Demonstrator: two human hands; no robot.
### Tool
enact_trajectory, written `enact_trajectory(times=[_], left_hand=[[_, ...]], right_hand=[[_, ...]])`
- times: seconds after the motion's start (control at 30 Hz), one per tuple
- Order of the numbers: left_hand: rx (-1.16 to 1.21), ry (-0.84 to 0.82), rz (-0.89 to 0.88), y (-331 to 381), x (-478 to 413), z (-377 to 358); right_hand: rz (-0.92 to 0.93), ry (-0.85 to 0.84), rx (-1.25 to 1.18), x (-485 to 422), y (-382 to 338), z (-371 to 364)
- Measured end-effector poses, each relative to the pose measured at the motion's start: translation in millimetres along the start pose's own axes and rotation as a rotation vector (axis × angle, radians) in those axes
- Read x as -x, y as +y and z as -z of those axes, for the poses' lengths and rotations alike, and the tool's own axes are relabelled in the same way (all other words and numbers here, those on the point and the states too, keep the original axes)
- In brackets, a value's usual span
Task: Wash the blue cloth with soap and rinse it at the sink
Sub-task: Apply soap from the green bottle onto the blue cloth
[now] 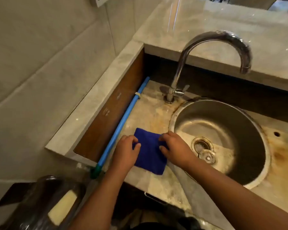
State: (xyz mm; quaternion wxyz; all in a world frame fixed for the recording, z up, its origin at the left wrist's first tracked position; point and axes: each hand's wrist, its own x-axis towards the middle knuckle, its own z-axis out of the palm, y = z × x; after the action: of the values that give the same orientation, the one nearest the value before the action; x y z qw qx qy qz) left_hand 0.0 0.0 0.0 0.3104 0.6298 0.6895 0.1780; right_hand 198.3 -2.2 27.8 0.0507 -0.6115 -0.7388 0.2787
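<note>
The cloth is a deep, even royal blue. Beside it the pipe is light sky blue with a dark green end and one white band. The counter is pale grey veined marble, blotched with rusty orange-brown stains. The sink is dull silver-grey steel and the faucet is bright chrome. The side panel is dark brown, and the wall tiles are plain grey-beige.

A single head-worn camera looks steeply down, close over the sink and counter.
</note>
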Motion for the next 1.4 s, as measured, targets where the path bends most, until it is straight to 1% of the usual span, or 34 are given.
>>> enact_trajectory(times=[0.1, 0.2, 0.5, 0.7, 0.8, 0.9, 1.03, 1.17, 1.3, 1.4], left_hand=[[-0.022, 0.028, 0.080, -5, -14, 1], [-0.018, 0.021, 0.161, -7, -22, 1], [-0.045, 0.026, 0.211, -4, -32, -6], [-0.080, -0.044, 0.250, -1, -40, -8], [-0.078, -0.030, 0.221, 0, -39, -9], [0.009, -0.014, 0.187, -1, -35, -8], [0.293, -0.036, 0.137, 1, -26, 0], [0.445, -0.101, 0.083, 17, -18, 10], [0.532, -0.248, -0.032, 47, -16, 24], [0.579, -0.373, -0.130, 73, -16, 36]], right_hand=[[-0.013, 0.029, 0.033, -24, 0, -1], [-0.080, -0.028, 0.059, -41, -1, -3], [-0.156, -0.111, 0.206, -62, -6, -9], [-0.216, -0.170, 0.061, -68, -7, -18], [-0.199, -0.187, 0.015, -69, -8, -18], [-0.140, -0.104, -0.014, -66, -6, -19], [-0.136, -0.040, -0.234, -53, -1, -14], [-0.124, -0.075, -0.394, -35, 6, 3], [-0.138, -0.142, -0.727, -14, 21, 29], [-0.084, -0.067, -0.826, 3, 23, 53]])
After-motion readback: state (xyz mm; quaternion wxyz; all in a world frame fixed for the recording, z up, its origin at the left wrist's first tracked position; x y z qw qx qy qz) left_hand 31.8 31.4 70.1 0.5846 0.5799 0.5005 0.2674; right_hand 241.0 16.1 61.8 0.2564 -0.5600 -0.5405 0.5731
